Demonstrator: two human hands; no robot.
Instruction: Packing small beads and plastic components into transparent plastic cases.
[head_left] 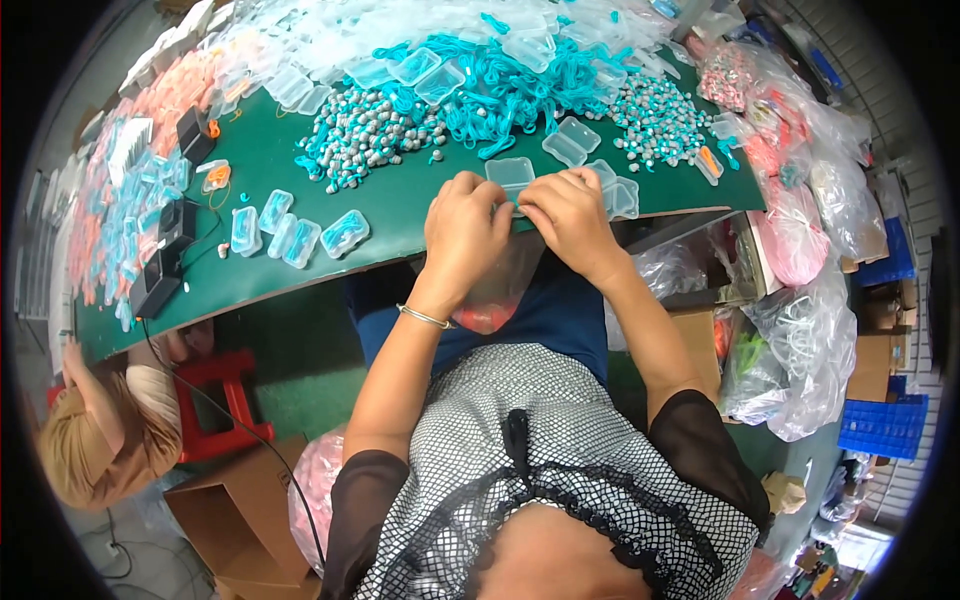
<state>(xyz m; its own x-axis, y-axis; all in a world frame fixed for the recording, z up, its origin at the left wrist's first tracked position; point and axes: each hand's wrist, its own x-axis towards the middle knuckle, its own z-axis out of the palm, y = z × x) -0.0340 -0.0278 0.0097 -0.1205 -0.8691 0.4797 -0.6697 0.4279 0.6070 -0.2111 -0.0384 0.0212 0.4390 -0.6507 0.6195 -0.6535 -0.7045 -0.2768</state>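
Green table (380, 215) crossed the room in a bent line. At its left end a person in a brown top (110, 440) sat near the black boxes (157, 285). More to the right lay some filled boxes (295, 240), clear with blue inside, and then the grey and teal beads (375, 130). At the front edge, the left hand (465, 222) was bent, its thumb and fingers pressed together beside the open box (510, 172); what they pinched could not be told. Behind this box spread the teal cords (530, 95). The right hand (575, 218) also had its fingertips drawn together, close to the left ones, their content hidden. Past it were clear boxes (570, 142), a smaller bead pile (655, 115) and, at far right, plastic bags (795, 235).
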